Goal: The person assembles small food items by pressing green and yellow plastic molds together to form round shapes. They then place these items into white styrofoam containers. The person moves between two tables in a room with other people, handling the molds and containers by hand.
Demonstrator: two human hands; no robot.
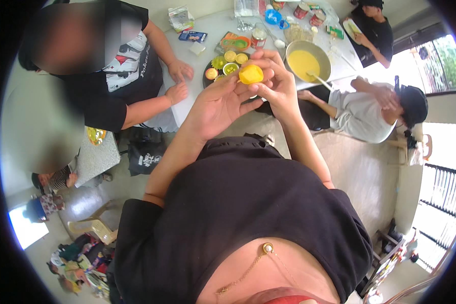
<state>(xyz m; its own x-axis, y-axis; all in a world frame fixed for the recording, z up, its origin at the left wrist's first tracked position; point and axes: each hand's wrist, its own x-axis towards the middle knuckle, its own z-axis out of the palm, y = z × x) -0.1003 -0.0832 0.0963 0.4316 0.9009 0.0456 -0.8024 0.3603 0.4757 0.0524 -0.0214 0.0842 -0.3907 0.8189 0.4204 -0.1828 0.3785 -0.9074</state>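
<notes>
Both my hands are raised in front of my chest, near the table's front edge, around a small yellow rounded piece (251, 74), possibly a little mould or cup. My left hand (219, 107) supports it from the left, palm partly up, thumb and fingertips against it. From the right, my right hand (279, 85) grips it between thumb and curled fingers. Just beyond sits a dark round tray (206, 81), partly hidden by my hands, with several small yellow, green and orange cups. Right of it stands a large metal bowl (329, 65) of yellow batter-like liquid with a spatula (319, 80).
Cans (259, 38), a blue measuring cup (273, 17) and packets cover the white table's (215, 38) far side. A person in black (137, 76) rests hands at its left edge. Another in white (362, 111) sits on the right; a third (377, 35) is behind.
</notes>
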